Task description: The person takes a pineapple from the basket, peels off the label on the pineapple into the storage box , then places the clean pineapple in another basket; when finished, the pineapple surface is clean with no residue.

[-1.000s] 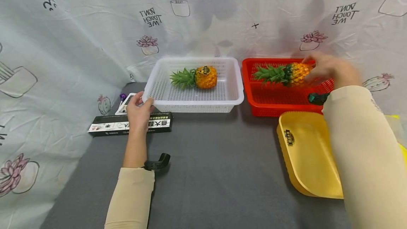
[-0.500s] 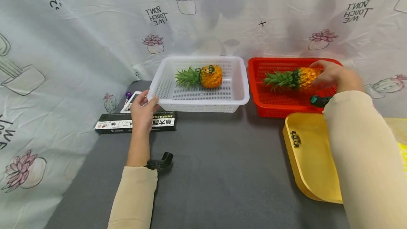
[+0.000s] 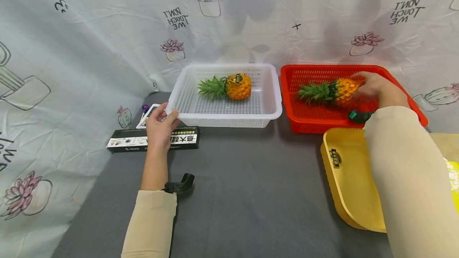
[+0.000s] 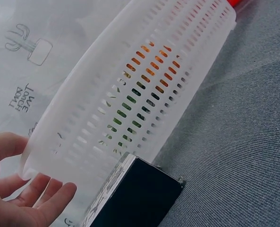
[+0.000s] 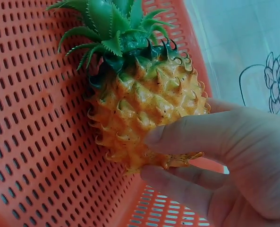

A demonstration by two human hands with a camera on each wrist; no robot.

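My right hand grips the base end of a pineapple inside the red basket. In the right wrist view the thumb lies across the orange skin of this pineapple, with fingers behind and beneath it. Its green leaves point left in the head view. My left hand holds the near left corner of the white basket, thumb on the rim and fingers beneath, as the left wrist view shows. Another pineapple, bearing a dark label, lies on its side in that white basket.
A black printed box lies in front of the white basket's left corner. Behind it are a white card and a purple object. A yellow tray sits below the red basket, partly covered by my right sleeve.
My right hand and its pineapple have lowered slightly into the red basket. The head view has shifted a little; my left hand stays at the white basket's corner.
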